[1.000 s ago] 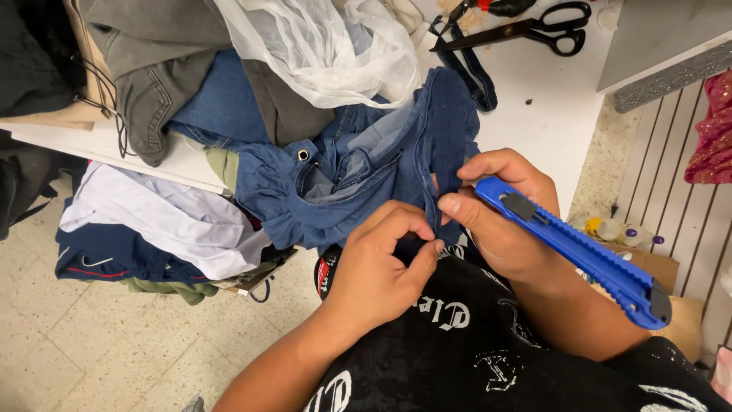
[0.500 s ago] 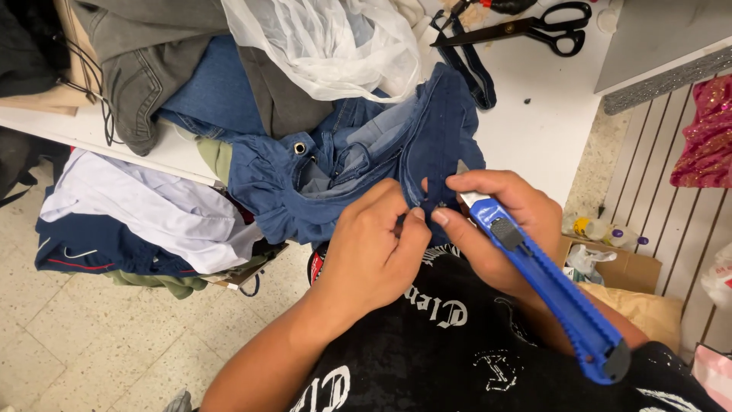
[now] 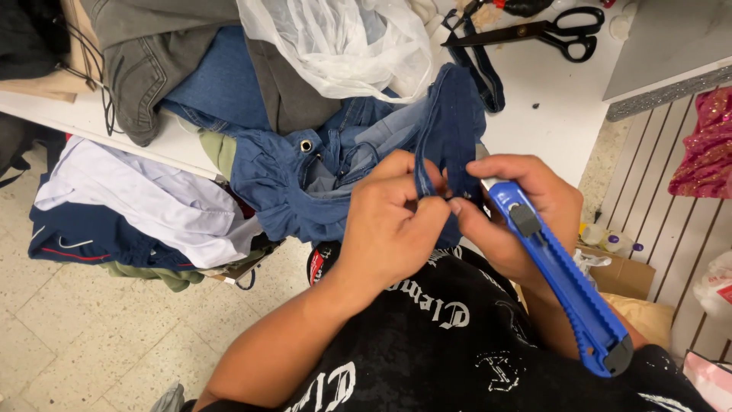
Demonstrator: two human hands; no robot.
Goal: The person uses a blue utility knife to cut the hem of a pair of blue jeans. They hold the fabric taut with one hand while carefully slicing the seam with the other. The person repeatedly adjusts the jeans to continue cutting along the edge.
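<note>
Over the edge of the white worktable [image 3: 549, 114], the left hand [image 3: 393, 225] pinches a dark blue denim strip [image 3: 450, 126] taut so its seam faces the blade; the right hand [image 3: 518, 217] grips a blue plastic utility knife [image 3: 560, 278], tip against that fold.

Clothes pile [image 3: 229, 84] crowds the left; bare tabletop [image 3: 549, 114] beside scissors [image 3: 541, 34].

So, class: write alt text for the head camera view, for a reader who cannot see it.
A person's left hand pinches a strip of a blue denim garment while the right hand holds a blue utility knife at the fabric. Behind lie piled clothes and black scissors on a white table.
</note>
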